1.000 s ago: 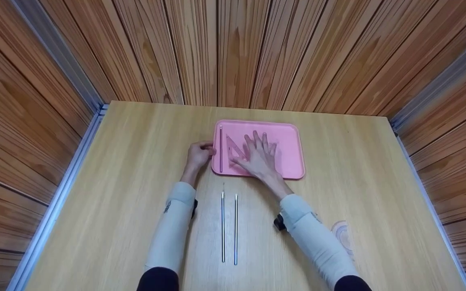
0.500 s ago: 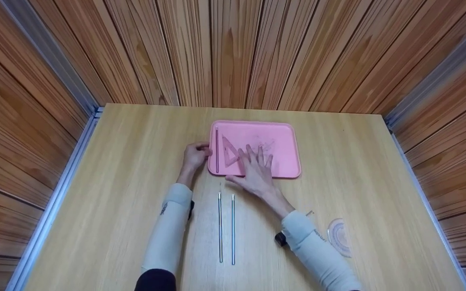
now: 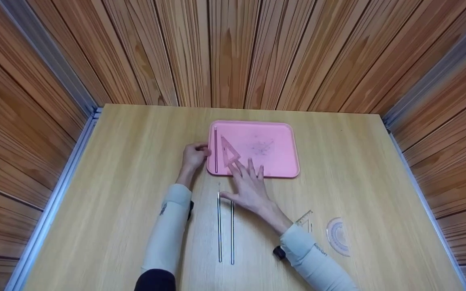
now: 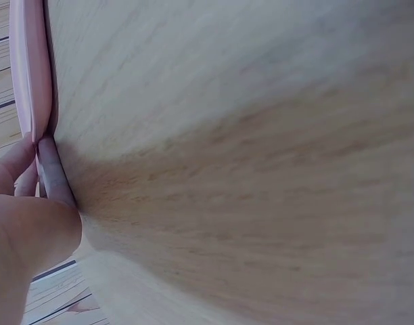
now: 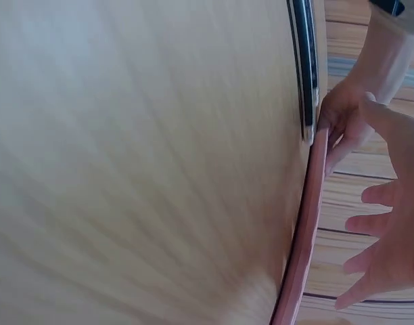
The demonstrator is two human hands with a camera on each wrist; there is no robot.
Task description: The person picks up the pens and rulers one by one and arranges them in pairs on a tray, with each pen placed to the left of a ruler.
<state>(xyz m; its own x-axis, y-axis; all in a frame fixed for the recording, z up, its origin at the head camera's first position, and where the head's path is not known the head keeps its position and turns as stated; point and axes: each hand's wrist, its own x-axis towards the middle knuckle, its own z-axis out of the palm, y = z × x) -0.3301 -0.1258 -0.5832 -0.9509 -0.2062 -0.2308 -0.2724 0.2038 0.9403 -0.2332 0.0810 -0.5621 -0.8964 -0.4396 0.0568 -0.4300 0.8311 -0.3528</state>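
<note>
In the head view, my left hand (image 3: 194, 157) pinches the left rim of the pink tray (image 3: 283, 161). The left wrist view shows its fingertips (image 4: 53, 166) at that rim. My right hand (image 3: 251, 192), fingers spread, hovers over the tray's near edge with nothing held. Its fingertips lie close to a clear set square (image 3: 231, 148) in the tray; whether they touch is unclear. Left of that set square, a slim pencil (image 3: 216, 149) lies along the tray's left side. Two more pencils, a left one (image 3: 219, 230) and a right one (image 3: 232, 234), lie on the table, tops near my right thumb.
A clear protractor (image 3: 334, 238) lies to the right on the wooden table (image 3: 378, 190). Another set square (image 3: 303, 218) is partly hidden by my right sleeve. Faint grey marks show inside the tray. Wooden panels (image 3: 233, 52) stand behind the table.
My right hand has drawn back from the tray's middle toward its near edge, fingers still spread, uncovering the grey marks and the set square. My left hand stays at the rim.
</note>
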